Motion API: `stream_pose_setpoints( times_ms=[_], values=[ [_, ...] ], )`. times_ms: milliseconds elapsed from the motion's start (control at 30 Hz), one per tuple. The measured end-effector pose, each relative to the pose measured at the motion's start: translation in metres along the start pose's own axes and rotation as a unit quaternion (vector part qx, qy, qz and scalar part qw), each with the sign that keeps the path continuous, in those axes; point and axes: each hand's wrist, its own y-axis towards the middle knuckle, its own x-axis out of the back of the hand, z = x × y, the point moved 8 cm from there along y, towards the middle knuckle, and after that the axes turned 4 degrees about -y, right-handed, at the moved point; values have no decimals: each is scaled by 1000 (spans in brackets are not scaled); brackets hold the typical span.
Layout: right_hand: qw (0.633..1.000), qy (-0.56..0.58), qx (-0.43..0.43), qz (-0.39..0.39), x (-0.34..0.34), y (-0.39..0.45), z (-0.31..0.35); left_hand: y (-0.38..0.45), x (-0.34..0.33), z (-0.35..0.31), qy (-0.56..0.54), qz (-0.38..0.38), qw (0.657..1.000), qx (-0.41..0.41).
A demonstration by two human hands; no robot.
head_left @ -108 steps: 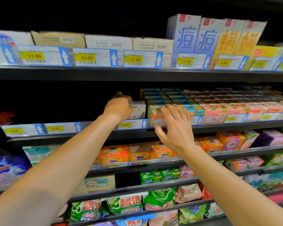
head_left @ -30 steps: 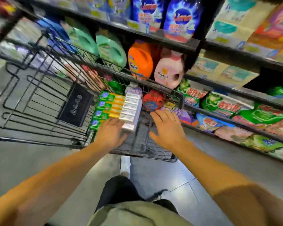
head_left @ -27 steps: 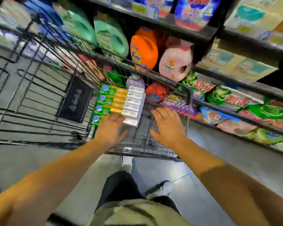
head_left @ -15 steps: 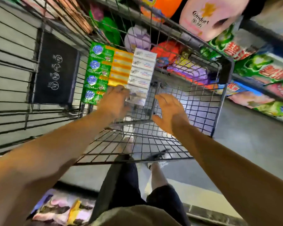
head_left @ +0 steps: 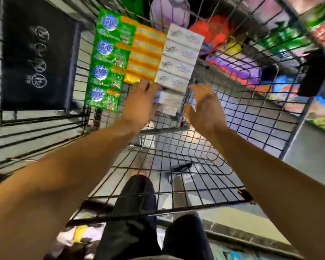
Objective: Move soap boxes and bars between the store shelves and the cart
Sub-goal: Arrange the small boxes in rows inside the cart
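White soap boxes (head_left: 178,59) — five, stacked.

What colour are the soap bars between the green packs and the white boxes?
Orange-yellow soap bars, clearest in the head view.

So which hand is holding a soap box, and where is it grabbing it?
The left hand grips the nearest white soap box by its left end, at the near end of the white row. The right hand holds nothing, open beside it.
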Motion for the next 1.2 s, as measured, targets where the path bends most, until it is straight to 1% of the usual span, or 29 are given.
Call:
stream_pose_setpoints(
  times_ms=[100,167,267,433,500,633,700,733,800,867,933,1033,1133,1200],
  values=[
    [996,64,23,-63,6,10,5,-4,7,5,-67,17,998,4],
    [995,65,29,-74,6,17,11,-12,16,16,-99,30,994,36],
    [997,12,33,-65,-3,25,22,-21,37,32,-96,26,993,67],
    [996,-71,-9,-49,-20,36,25,-31,61,47,-108,-2,991,85],
    [994,-90,-18,-62,-19,39,25,-35,62,51,-111,-9,989,93],
    [987,-126,-10,-95,-11,38,27,-46,62,52,-88,-11,991,98],
    [988,-126,-12,-87,-8,33,24,-54,63,47,-96,-13,990,104],
    [991,-114,-18,-72,-7,28,21,-60,64,42,-100,-9,990,104],
    [997,-54,-31,-47,1,8,12,-72,66,31,-107,3,989,98],
    [997,16,-53,-48,17,-23,-2,-83,69,15,-106,14,990,96],
    [994,55,-73,-62,37,-59,-19,-95,78,-6,-90,12,991,98],
    [988,92,-74,-98,71,-115,-40,-111,91,-49,-90,-5,992,93],
    [975,149,-73,-148,107,-166,-65,-126,99,-99,-107,-33,991,70],
    [967,165,-83,-174,129,-199,-86,-136,101,-137,-111,-44,991,53]
  ],
)
